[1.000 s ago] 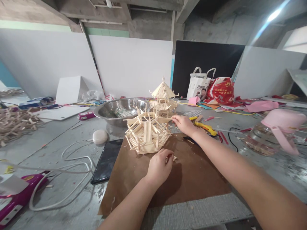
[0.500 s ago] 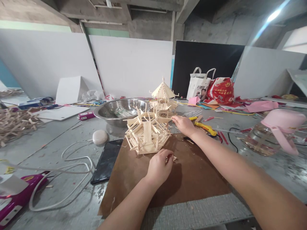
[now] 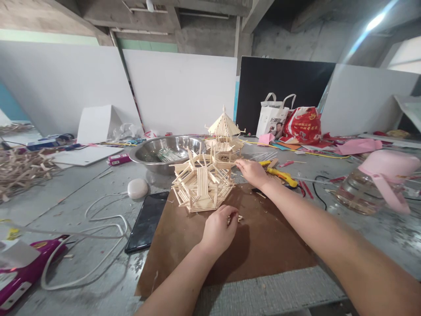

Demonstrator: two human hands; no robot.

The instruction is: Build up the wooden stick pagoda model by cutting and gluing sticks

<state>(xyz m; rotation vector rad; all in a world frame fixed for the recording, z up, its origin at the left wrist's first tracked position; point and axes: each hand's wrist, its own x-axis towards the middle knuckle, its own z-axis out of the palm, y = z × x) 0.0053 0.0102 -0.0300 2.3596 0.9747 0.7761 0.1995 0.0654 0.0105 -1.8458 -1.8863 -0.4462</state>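
Note:
A model built of pale wooden sticks (image 3: 203,184) stands on a brown sheet (image 3: 263,245), several stick ends poking up from its top. My right hand (image 3: 253,172) is closed in a pinch at the model's right side, on the end of a thin wooden stick (image 3: 228,164) that runs along its upper edge. In front of the model, my left hand (image 3: 219,228) hovers low over or rests on the sheet, fingers curled inward. Short wooden stick pieces (image 3: 240,217) show at its fingertips; the palm is hidden. A pavilion-like stick model with a pointed roof (image 3: 224,125) stands behind.
A steel bowl (image 3: 154,164) sits behind left. A black phone (image 3: 148,224), a white cable (image 3: 108,226) and a purple power strip (image 3: 36,267) lie left. To the right are a yellow tool (image 3: 283,175) and a pink-lidded jug (image 3: 358,191). A stick pile (image 3: 23,171) lies far left.

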